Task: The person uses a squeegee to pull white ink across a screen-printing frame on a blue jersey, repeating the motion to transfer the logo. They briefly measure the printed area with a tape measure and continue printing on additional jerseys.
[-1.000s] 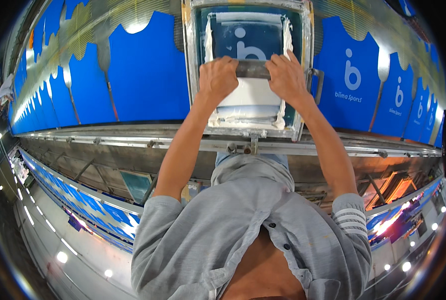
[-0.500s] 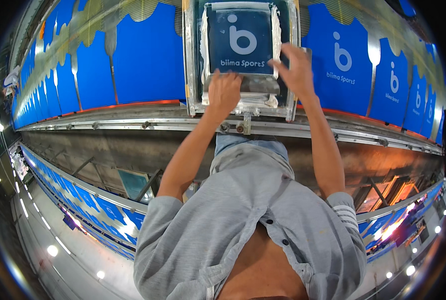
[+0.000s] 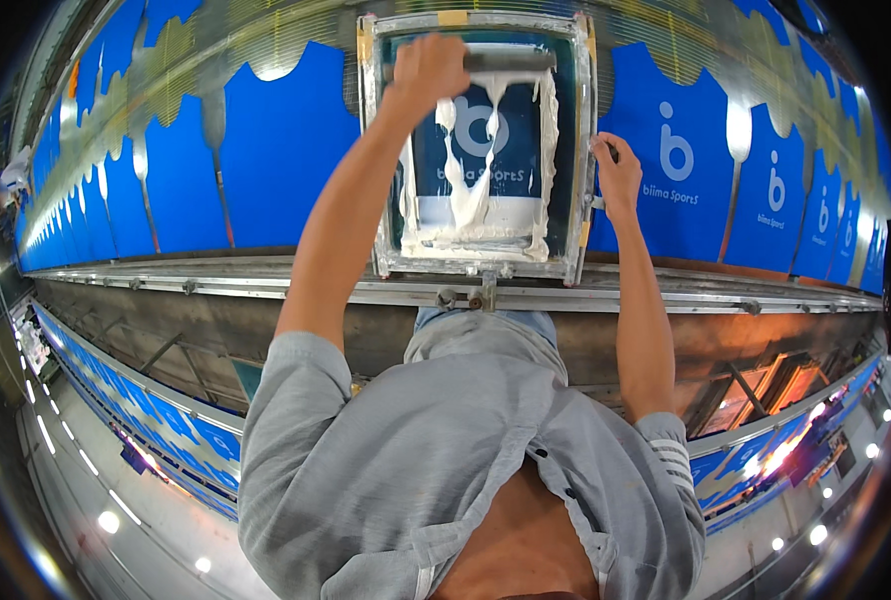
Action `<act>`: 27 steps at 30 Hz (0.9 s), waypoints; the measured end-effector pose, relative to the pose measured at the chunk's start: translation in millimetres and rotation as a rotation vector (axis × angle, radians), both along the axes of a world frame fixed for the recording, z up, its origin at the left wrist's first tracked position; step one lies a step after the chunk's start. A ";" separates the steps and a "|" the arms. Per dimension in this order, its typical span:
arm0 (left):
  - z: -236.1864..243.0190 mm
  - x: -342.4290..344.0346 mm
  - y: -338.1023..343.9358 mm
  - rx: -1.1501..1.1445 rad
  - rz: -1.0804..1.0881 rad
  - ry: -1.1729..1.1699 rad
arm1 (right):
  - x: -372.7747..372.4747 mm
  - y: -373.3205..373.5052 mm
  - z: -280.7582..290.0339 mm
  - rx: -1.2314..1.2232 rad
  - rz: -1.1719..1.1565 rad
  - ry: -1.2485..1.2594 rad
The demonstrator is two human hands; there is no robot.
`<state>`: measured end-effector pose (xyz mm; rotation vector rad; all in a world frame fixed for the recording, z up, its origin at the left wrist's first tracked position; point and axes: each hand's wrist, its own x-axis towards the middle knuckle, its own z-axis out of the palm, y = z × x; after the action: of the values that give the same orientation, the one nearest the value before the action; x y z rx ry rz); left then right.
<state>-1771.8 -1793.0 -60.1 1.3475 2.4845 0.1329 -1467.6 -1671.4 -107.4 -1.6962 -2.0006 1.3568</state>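
My left hand [image 3: 428, 70] is closed on a long dark squeegee [image 3: 506, 62] at the far end of a metal-framed printing screen [image 3: 475, 267]. White ink [image 3: 466, 205] runs in thick streaks over the teal mesh, partly covering its pale emblem, and collects along the sides and near edge. My right hand [image 3: 618, 165] is closed on the side handle [image 3: 596, 203] at the screen frame's right edge.
Blue fabric panels [image 3: 276, 160] lie in a row along the long table; those to the right [image 3: 706, 190] bear white emblems. A metal rail [image 3: 366, 291] runs along the near edge. Another long table [image 3: 166, 410] with blue panels is behind me.
My left hand has moved up to the screen's far end with the squeegee. My right hand has left the squeegee for the frame's right side. Streaks of ink now cross the emblem.
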 end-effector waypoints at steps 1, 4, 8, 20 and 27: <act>-8.9 -16.5 10.0 0.068 -0.001 0.059 | -1.7 -1.2 1.2 0.007 0.005 -0.004; -13.0 -27.1 24.5 -0.003 -0.012 0.029 | 1.1 1.1 -3.0 0.019 0.012 0.003; -16.3 39.9 -25.2 0.177 -0.001 -0.038 | 2.0 7.3 -1.5 0.056 0.017 -0.008; -4.7 218.6 -212.9 0.515 0.035 -0.015 | -8.2 5.4 -0.3 0.327 -0.022 0.153; 6.0 105.8 -291.7 0.368 0.065 -0.132 | -99.9 -101.4 -1.9 0.385 -0.015 0.258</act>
<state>-1666.0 -2084.7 -54.1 1.3388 2.4728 0.7002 -1567.5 -1772.8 -109.3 -1.2943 -1.9406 1.0375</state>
